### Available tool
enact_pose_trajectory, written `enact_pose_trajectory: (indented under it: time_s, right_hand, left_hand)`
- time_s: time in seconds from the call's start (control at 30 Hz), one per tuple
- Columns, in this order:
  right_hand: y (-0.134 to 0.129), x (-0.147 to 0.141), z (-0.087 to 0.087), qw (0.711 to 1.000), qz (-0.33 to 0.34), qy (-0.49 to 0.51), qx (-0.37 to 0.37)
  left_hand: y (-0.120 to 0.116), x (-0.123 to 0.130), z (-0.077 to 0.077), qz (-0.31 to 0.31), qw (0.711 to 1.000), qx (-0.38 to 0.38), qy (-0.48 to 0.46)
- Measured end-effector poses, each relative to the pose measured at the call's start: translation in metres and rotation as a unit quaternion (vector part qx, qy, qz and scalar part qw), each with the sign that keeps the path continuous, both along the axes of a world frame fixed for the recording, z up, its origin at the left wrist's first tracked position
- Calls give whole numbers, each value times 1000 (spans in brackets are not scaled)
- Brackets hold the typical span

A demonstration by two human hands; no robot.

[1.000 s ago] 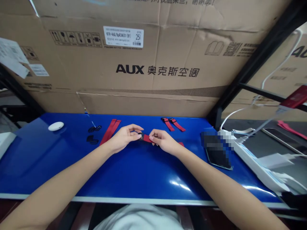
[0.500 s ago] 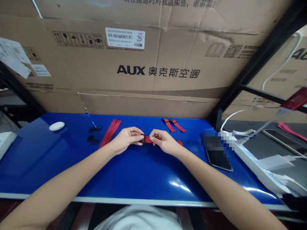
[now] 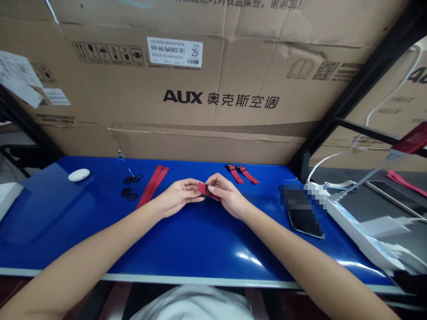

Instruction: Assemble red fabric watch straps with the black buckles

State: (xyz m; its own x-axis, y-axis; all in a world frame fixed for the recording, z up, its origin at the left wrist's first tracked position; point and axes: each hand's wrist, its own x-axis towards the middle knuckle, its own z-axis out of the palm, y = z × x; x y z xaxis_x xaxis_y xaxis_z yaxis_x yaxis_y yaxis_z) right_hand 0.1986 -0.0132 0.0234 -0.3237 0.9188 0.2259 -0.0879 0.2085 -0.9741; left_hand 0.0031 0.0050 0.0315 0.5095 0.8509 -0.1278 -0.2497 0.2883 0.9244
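Over the middle of the table, my left hand (image 3: 182, 195) pinches the end of a red webbing strap (image 3: 202, 187). My right hand (image 3: 227, 195) is closed on the same strap, with its thumb by a small black buckle (image 3: 207, 190). Strap end and buckle sit between the two sets of fingertips, which partly cover them. Left of my hands lie flat red straps (image 3: 153, 184), with black buckles (image 3: 132, 178) and further black plastic pieces (image 3: 129, 194) beside them. Two red straps with black buckles fitted (image 3: 240, 174) lie behind my right hand.
A large cardboard box (image 3: 200, 129) stands along the back of the blue table (image 3: 187, 253). To the right are a dark phone (image 3: 305, 220), a white power strip (image 3: 360, 235) with cables, and a black metal post (image 3: 347, 75). A white oval object (image 3: 79, 175) lies at left.
A red strap end now shows on the left side of the buckle. My hands have come closer together, and my right fingers have moved left onto the buckle.
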Motion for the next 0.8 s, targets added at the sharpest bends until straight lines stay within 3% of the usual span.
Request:
enact_pose_trajectory:
  time_s: [0.13,0.27,0.43,0.63,0.8]
  right_hand:
    - [-1,-3,-1,998,9,-53,26]
    - [1,1,0,994,-9,-90,67]
    - [0,3,3,972,-48,-182,139]
    - [-4,-2,1,958,-68,-233,153]
    - [0,-2,-3,980,-48,-165,104]
  left_hand:
    - [-4,4,-1,-15,1000,-5,22]
    - [-3,5,-2,-7,992,64,108]
    - [-3,5,-1,51,956,186,222]
    - [-11,8,5,72,915,275,287]
    - [-9,7,3,48,951,220,212]
